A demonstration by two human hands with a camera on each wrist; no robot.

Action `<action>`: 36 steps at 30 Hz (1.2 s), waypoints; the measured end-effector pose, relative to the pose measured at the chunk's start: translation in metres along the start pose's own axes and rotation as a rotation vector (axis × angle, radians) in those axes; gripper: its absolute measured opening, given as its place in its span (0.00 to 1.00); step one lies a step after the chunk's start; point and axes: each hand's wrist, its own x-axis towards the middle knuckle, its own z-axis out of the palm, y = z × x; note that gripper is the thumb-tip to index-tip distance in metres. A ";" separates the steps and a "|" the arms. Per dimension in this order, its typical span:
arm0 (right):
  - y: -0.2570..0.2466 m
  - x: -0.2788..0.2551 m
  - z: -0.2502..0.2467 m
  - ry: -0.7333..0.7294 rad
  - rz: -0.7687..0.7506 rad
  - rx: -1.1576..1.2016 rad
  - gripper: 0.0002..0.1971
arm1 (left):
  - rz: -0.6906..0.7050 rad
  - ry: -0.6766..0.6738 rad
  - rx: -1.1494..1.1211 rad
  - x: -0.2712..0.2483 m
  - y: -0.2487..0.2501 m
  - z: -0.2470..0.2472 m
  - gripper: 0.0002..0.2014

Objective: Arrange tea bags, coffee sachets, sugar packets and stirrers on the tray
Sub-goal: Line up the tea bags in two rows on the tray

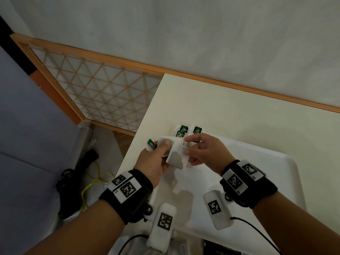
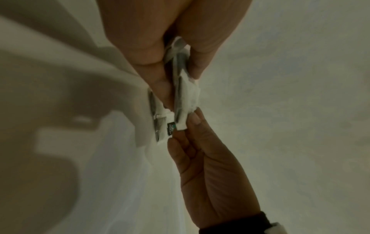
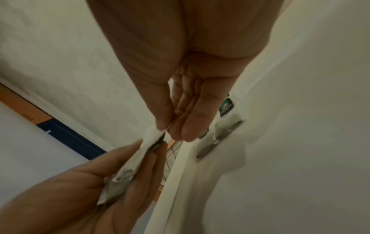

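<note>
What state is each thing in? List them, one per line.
Left hand: grips a bunch of tea bags, held above the tray.
Right hand: pinches the edge of one bag in that bunch.
Tea bags on tray: lying flat, green tags showing.
White tray: flat on the table.

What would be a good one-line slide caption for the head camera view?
Both hands, left hand and right hand, hold white tea bags above a white tray.

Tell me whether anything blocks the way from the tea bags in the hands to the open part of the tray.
Nothing visible does. Both hands hold the tea bags above the tray; its surface below is bare, with other tea bags at its far edge.
</note>
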 end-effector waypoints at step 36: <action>-0.020 0.016 0.011 -0.306 -0.099 -0.702 0.11 | 0.013 0.134 0.014 0.004 0.006 -0.037 0.08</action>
